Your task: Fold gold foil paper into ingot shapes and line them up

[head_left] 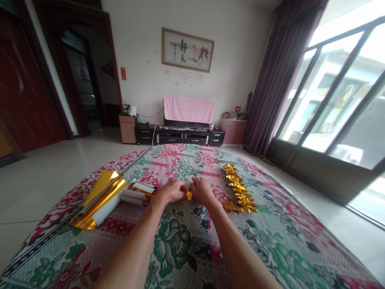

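Note:
Between my two hands is a small piece of gold foil paper, its pale side partly showing at the top. My left hand has its fingers closed on the paper's left side. From the right, my right hand pinches the same piece with bent fingers. The fingers cover most of its shape. To the right lies a column of folded gold paper pieces, several of them overlapping. Left of my hands rest curled gold foil sheets and smaller white-backed rolled sheets.
A flowered cloth covers the rounded table under my hands. Beyond it stands a low black cabinet with a pink towel above. A purple curtain and large windows are on the right; a red door is on the left.

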Motion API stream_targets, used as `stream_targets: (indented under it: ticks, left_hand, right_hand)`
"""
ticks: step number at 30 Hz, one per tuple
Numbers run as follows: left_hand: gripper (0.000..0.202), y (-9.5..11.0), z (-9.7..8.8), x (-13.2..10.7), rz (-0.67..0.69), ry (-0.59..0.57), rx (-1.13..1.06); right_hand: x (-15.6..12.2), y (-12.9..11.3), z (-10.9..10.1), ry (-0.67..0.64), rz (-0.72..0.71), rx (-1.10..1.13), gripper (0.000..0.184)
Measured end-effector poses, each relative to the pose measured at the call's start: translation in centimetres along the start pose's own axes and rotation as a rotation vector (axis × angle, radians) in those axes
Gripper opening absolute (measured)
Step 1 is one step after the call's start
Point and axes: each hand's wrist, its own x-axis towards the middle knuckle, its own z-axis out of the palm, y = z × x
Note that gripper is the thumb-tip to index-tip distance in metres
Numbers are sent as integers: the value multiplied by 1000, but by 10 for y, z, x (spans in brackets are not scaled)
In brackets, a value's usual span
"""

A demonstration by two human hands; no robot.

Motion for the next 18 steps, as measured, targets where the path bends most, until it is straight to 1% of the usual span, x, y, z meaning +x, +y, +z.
stream_targets:
  ticks: [5, 6, 8, 10, 13, 16, 18]
  left_hand:
    - [24, 0, -1, -2, 13, 27, 3]
    - [24, 0, -1, -2, 17, 33, -1]
    - [24, 0, -2, -2, 34, 43, -7]
    - [23, -1, -2, -2, 52, 60, 1]
    - [22, -1, -1, 0, 75, 140, 55]
    - [21, -3, 5, 2, 104, 225, 109]
    - [22, -5, 10, 5, 127, 260, 117]
  right_hand:
    - [19, 8, 4, -108, 123, 96, 30]
    - [22, 11, 4, -139, 135, 131, 28]
    - [27, 14, 4, -226, 127, 196, 18]
    - [30, 17, 3, -268, 140, 250, 15]
    - [31, 19, 1, -243, 190, 309, 17]
    - [30, 21, 1, -152, 203, 305, 18]
    - [29, 21, 0, -109, 188, 283, 19]
